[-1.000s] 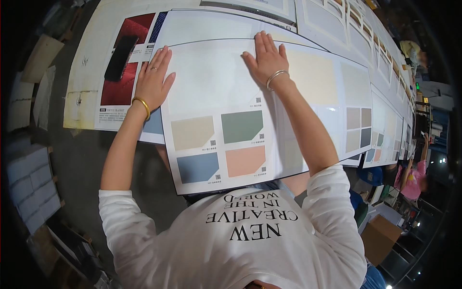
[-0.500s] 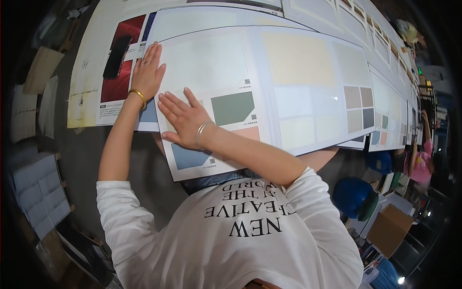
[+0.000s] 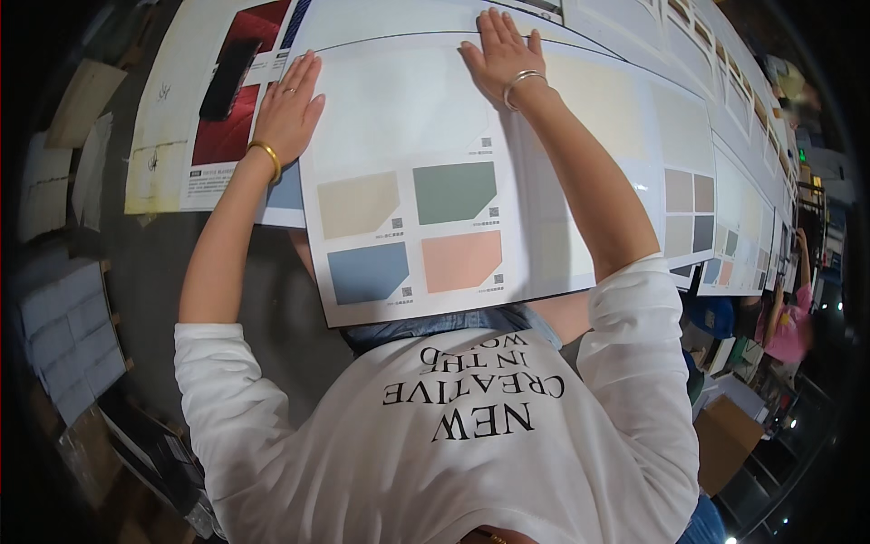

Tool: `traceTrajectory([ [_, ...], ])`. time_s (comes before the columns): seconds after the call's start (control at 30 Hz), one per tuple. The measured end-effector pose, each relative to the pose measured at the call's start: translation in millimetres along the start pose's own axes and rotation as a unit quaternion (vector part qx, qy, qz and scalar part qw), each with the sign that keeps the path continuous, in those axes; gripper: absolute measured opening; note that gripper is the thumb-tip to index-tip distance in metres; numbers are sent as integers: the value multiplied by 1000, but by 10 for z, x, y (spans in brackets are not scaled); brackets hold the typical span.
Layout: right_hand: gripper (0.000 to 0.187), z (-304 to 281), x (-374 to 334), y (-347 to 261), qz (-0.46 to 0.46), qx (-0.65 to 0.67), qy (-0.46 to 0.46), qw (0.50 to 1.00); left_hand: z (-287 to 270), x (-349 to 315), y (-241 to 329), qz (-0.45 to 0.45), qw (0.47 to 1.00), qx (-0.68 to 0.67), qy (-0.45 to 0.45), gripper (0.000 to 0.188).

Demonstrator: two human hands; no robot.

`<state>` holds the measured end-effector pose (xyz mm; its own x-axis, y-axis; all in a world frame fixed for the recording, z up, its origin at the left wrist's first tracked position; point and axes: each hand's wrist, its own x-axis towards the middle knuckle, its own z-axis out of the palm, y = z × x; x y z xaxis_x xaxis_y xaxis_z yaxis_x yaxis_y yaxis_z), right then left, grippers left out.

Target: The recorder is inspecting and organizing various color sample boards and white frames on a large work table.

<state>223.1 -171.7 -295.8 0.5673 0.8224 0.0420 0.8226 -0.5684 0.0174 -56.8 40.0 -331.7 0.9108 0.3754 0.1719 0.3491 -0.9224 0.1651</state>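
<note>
The large glossy white colour-sample sheet with beige, green, blue and peach swatches is held flat on the worktable, overhanging its near edge, by the left hand and right hand, fingers extended, gripping nothing, seemingly to keep it aligned

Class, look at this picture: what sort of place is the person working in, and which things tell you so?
Probably a print shop or sample-card workshop: large colour swatch sheets lie in a long row, paper stacks sit alongside, cardboard boxes stand nearby.

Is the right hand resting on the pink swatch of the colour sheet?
No, the right hand lies flat near the top edge of the sheet, far above the pink swatch.
</note>
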Motion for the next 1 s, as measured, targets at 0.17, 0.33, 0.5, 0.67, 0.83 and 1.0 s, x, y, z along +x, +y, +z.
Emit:
traceTrajectory([
  [0.17, 69, -72, -431, 35, -113, -19, -7, 993, -27, -21, 25, -5, 1000, 21, 14, 57],
  [0.33, 73, -282, -1372, 132, -185, 0, -41, 982, 34, -6, -42, 22, 999, 8, 48, 57],
  [0.5, 87, -465, -2405, 122, -178, 72, -85, 978, 22, 18, -7, 3, 998, 46, 35, 57],
  [0.67, 103, -543, -2865, 18, -159, 84, -102, 978, -72, -181, 91, -32, 993, 109, -9, 60],
  [0.83, 118, -538, -2897, 55, -168, 92, -101, 976, -354, -1007, 569, 37, 998, 44, -36, 72],
  [1.0, 124, -572, -2870, 48, -164, 94, -114, 975, -685, -1994, 1149, 15, 991, -22, -129, 93],
])
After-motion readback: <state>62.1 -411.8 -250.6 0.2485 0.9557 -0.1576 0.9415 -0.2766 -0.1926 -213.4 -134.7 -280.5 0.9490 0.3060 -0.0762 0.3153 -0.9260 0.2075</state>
